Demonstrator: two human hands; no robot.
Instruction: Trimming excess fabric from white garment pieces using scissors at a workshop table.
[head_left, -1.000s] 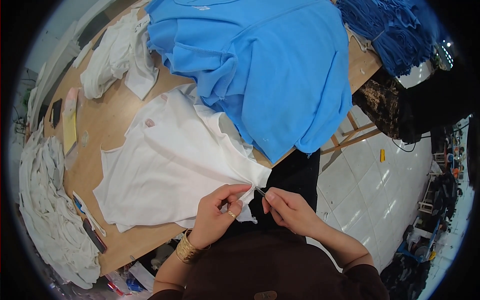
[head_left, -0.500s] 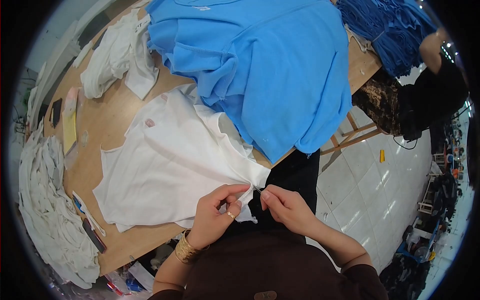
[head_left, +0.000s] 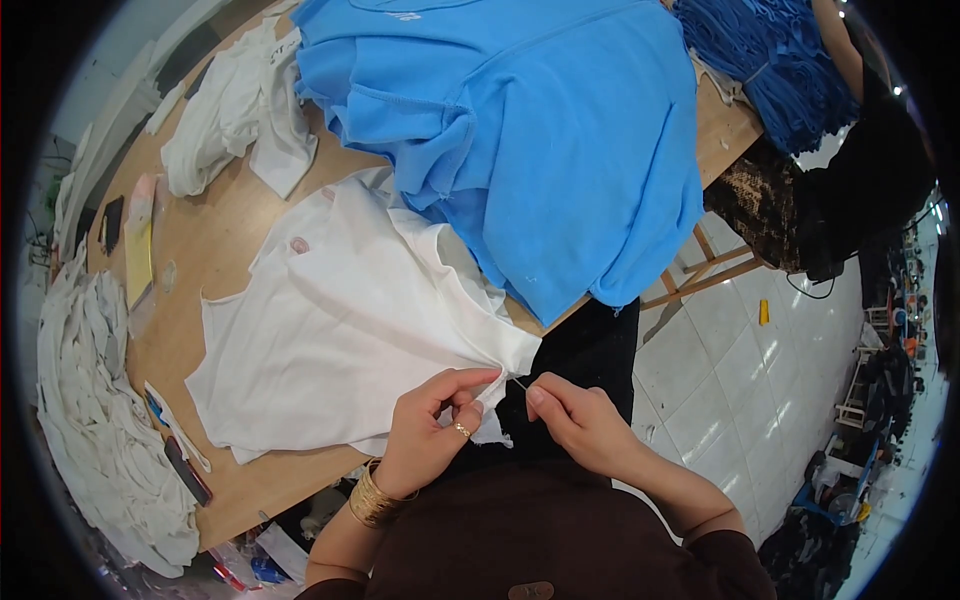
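A white garment (head_left: 310, 330) is spread over the near part of the table, and one edge hangs off toward me. My left hand (head_left: 432, 420) pinches that edge between thumb and fingers. Close by on its right, my right hand (head_left: 575, 420) is closed, fingertips pressed together on a thin, needle-like piece (head_left: 518, 384). Its tip points at the pinched cloth; whether it touches is too small to tell. A small round pinkish mark (head_left: 299, 245) shows on the garment.
Blue garments (head_left: 540, 150) are heaped beyond the white one. White cloth lies in a pile (head_left: 100, 410) at left and another (head_left: 235, 110) farther back. A dark phone-like object (head_left: 112, 224) rests on the table (head_left: 150, 350). Dark blue bundles (head_left: 770, 65) and another person (head_left: 870, 180) are at far right.
My right hand has shifted slightly right, and the gap between the two hands' fingertips is a little wider. My left hand keeps its pinch. The other person's arm at far right has moved.
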